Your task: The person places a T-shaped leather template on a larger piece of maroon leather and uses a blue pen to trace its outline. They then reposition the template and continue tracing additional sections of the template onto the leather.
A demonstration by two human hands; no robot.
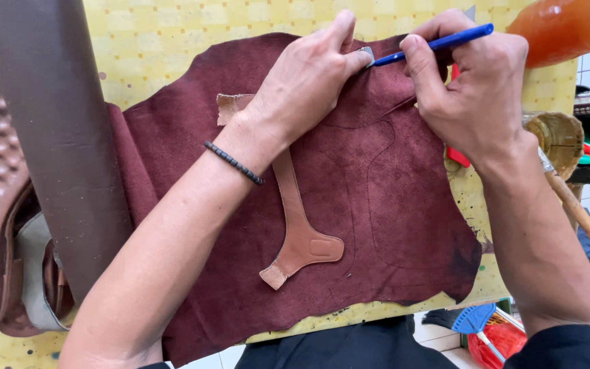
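Maroon suede hide [377, 205] spread over yellow cutting mat [172, 41] — tan leather pattern piece [298, 232] pinned on hide by left hand [308, 82]; blue pen [438, 43] gripped in right hand [476, 89], tip at hide's upper edge — orange bottle [568, 27] beyond hide's right.

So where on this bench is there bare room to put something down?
Bare maroon suede lies right of the tan strap template, below the right hand. Crowded: top edge, where left hand and blue pen meet; the brown roll fills the left.

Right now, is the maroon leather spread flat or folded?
Mostly spread flat: the maroon leather lies open on the yellow table, suede side up, traced outlines visible. Its left edge bunches beside the grey roll.
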